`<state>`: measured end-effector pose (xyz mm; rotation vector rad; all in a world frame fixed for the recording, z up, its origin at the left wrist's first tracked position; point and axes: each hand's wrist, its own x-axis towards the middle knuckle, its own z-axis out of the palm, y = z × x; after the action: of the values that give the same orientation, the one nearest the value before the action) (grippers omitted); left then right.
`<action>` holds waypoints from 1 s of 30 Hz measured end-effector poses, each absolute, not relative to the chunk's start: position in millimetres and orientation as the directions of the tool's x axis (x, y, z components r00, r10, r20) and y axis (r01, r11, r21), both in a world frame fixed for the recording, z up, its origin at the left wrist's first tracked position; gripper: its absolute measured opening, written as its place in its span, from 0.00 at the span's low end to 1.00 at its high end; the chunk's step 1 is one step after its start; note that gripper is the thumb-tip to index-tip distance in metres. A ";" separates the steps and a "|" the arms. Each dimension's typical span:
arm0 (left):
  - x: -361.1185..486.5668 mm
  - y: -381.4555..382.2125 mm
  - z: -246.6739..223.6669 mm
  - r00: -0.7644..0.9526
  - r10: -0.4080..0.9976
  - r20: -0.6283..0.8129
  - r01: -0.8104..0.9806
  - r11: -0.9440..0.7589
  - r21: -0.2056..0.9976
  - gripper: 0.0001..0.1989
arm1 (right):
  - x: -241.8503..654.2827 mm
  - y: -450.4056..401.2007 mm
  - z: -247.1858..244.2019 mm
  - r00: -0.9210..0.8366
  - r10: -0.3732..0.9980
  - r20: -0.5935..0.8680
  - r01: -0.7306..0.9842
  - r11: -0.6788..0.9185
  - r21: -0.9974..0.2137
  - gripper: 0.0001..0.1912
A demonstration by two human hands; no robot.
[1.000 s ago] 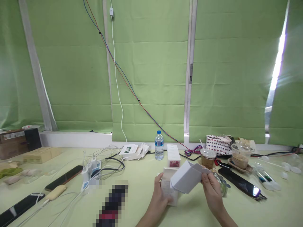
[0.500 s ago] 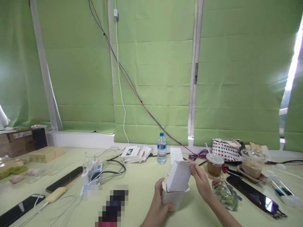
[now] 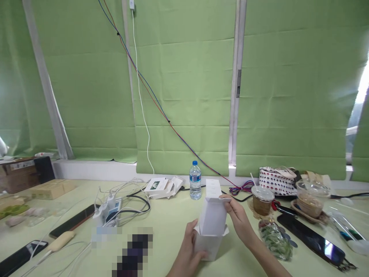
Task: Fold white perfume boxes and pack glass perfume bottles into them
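One white box halfway inside another, a hand on each

From my end of the feed, I have the left hand curled partway round the outer box, its thumb across the near side and its fingers along the left side. The right hand is nearly closed in a pinch, thumb and fingertips gripping the top right edge of the inner box. That white inner box rises from the outer box's mouth, with its lower end inside and small flaps spread around it. Both are near the front of the pale table; whether the outer box touches the tabletop I can't tell.

Just behind, I see another white carton, partly hidden, with a water bottle beside it. Right of the hands are a clear bag of greenery, a lidded drink cup and a black phone. Farther back sits a patterned pouch, near a clear bowl.

To the left I have flat white packets, then a power strip tangled in cables. Green blinds hang behind everything.
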<state>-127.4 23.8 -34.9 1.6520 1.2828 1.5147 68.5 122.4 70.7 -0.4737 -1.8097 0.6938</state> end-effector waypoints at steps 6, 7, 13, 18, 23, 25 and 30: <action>-137.3 26.2 -49.9 -0.073 0.898 0.434 0.380 -0.377 0.845 0.31 | 66.9 119.9 71.6 -0.371 0.610 0.700 -0.009 0.751 -0.660 0.15; -138.5 26.7 -51.4 -0.076 0.901 0.426 0.390 -0.367 0.845 0.31 | 66.5 119.3 71.5 -0.384 0.601 0.701 -0.011 0.756 -0.654 0.14; -138.9 25.1 -50.9 -0.079 0.910 0.408 0.412 -0.343 0.844 0.33 | 65.1 113.6 74.7 -0.446 0.533 0.719 -0.019 0.798 -0.603 0.13; -136.1 23.1 -45.6 -0.086 0.913 0.398 0.378 -0.340 0.861 0.29 | 66.3 111.8 80.0 -0.486 0.528 0.697 -0.005 0.795 -0.606 0.12; -132.3 22.1 -41.1 -0.105 0.911 0.399 0.358 -0.340 0.870 0.29 | 66.7 112.4 81.0 -0.486 0.547 0.682 0.007 0.782 -0.623 0.11; -130.4 21.1 -39.3 -0.131 0.904 0.407 0.346 -0.343 0.873 0.28 | 66.7 112.6 81.1 -0.484 0.556 0.675 0.011 0.776 -0.631 0.11; -128.2 19.5 -36.4 -0.149 0.913 0.380 0.328 -0.317 0.890 0.29 | 67.5 110.2 83.0 -0.469 0.593 0.655 0.031 0.752 -0.659 0.13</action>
<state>-128.2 19.5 -36.4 1.6101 1.4065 1.4876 67.5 110.2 83.0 -0.4732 -1.9661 0.7184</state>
